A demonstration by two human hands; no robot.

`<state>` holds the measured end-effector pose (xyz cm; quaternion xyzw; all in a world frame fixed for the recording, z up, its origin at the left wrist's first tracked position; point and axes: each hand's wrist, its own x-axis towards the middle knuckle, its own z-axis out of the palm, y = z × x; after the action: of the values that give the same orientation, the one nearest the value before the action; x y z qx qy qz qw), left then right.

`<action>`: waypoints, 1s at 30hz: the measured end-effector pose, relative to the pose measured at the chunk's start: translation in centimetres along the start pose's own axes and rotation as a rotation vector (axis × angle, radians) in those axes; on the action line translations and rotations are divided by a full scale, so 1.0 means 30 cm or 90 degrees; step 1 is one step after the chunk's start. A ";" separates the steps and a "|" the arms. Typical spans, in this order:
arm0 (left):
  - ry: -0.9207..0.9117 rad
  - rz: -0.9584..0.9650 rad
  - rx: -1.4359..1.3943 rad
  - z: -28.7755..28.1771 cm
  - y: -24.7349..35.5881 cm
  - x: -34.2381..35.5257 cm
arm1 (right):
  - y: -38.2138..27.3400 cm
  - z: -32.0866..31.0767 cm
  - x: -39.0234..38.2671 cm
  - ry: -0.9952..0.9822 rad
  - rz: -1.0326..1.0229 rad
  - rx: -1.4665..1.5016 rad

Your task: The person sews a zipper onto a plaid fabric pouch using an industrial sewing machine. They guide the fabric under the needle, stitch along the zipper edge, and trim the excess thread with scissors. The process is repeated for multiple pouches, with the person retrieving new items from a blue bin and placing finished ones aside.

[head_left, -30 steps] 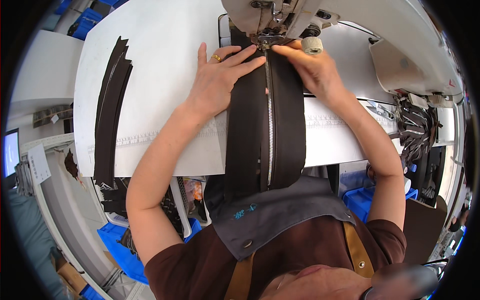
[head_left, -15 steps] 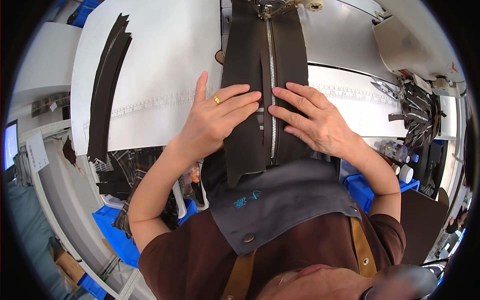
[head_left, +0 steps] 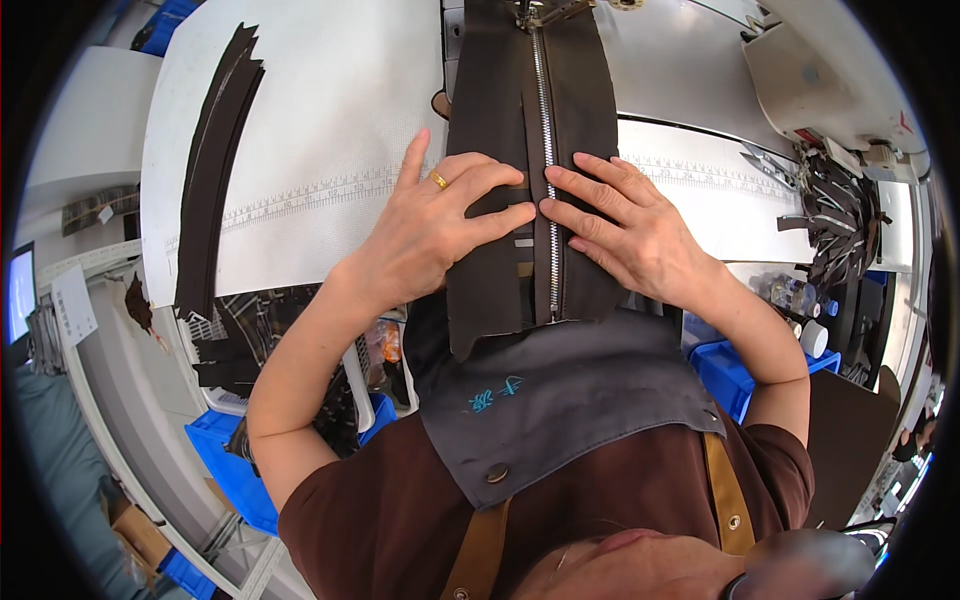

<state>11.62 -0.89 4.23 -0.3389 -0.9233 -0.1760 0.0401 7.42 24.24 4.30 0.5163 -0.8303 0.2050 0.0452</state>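
A long dark brown fabric piece (head_left: 487,100) lies lengthwise in front of me, its far end under the sewing machine's presser foot (head_left: 528,16). A silver-toothed metal zipper (head_left: 546,110) runs down it. My left hand (head_left: 430,225), a ring on one finger, rests on the fabric left of the zipper. Its fingers are apart, two fingertips touching beside the zipper tape and one finger raised. My right hand (head_left: 635,225) lies spread on the fabric's right side, its fingertips at the zipper's edge. The near fabric edge hangs over my dark apron (head_left: 560,385).
Dark fabric strips (head_left: 222,160) lie on the white table (head_left: 330,90) at left. A ruler scale (head_left: 310,200) crosses the tabletop. Scissors (head_left: 768,170) and a bundle of zipper strips (head_left: 840,220) sit at right. Blue bins (head_left: 232,470) stand below, with bottles (head_left: 792,297) nearby.
The fabric's near edge has shifted slightly away from me. My left hand has moved a little right, its fingers more bent and farther apart. My right hand stays nearly in place.
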 end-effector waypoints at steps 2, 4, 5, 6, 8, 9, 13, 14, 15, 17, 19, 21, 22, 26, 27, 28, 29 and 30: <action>0.058 0.020 0.043 0.011 0.014 0.001 | -0.006 0.003 -0.002 0.009 -0.008 -0.007; 0.132 0.025 0.057 0.016 0.021 -0.001 | -0.004 0.016 -0.013 0.026 -0.025 0.021; 0.178 0.019 0.049 0.016 0.020 -0.004 | -0.003 0.014 -0.015 0.029 -0.037 0.019; 0.224 0.014 0.041 0.014 0.020 -0.004 | -0.001 0.012 -0.016 0.033 -0.049 0.017; 0.217 0.028 0.051 0.002 0.045 0.029 | 0.002 0.014 -0.020 0.037 -0.061 0.018; 0.209 0.033 0.046 0.020 0.048 0.035 | 0.003 0.016 -0.021 0.039 -0.061 0.021; 0.209 0.062 0.065 0.048 0.038 0.047 | 0.005 0.017 -0.021 0.037 -0.062 0.023; 0.218 0.069 0.066 0.051 0.037 0.050 | 0.005 0.017 -0.021 0.037 -0.061 0.022; 0.214 0.069 0.059 0.053 0.036 0.052 | 0.005 0.017 -0.022 0.037 -0.059 0.021; 0.206 0.067 0.047 0.052 0.031 0.051 | 0.004 0.017 -0.019 0.034 -0.057 0.023; 0.187 0.070 0.040 0.051 0.029 0.046 | 0.002 0.016 -0.023 0.029 -0.054 0.028; 0.150 0.068 0.037 0.040 0.028 0.040 | 0.004 0.015 -0.026 0.017 -0.019 0.056; 0.122 0.068 0.035 0.031 0.025 0.037 | 0.005 0.013 -0.027 0.010 0.000 0.069; 0.010 0.094 0.042 -0.005 -0.015 0.032 | 0.000 0.009 -0.022 -0.008 -0.026 0.017; 0.009 0.098 0.072 -0.010 -0.033 0.044 | 0.002 0.007 -0.021 -0.013 -0.030 0.012; 0.008 0.102 0.101 -0.012 -0.061 0.063 | 0.002 0.006 -0.020 -0.017 -0.035 0.007; 0.007 0.105 0.130 -0.010 -0.089 0.085 | 0.003 0.008 -0.021 -0.014 -0.036 0.017; 0.029 0.082 0.156 -0.002 -0.125 0.118 | 0.004 0.010 -0.021 -0.015 -0.037 0.019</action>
<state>6.51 -1.39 3.86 -0.3862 -0.9129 -0.0670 0.1136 7.66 24.71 3.81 0.5431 -0.8123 0.2099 0.0332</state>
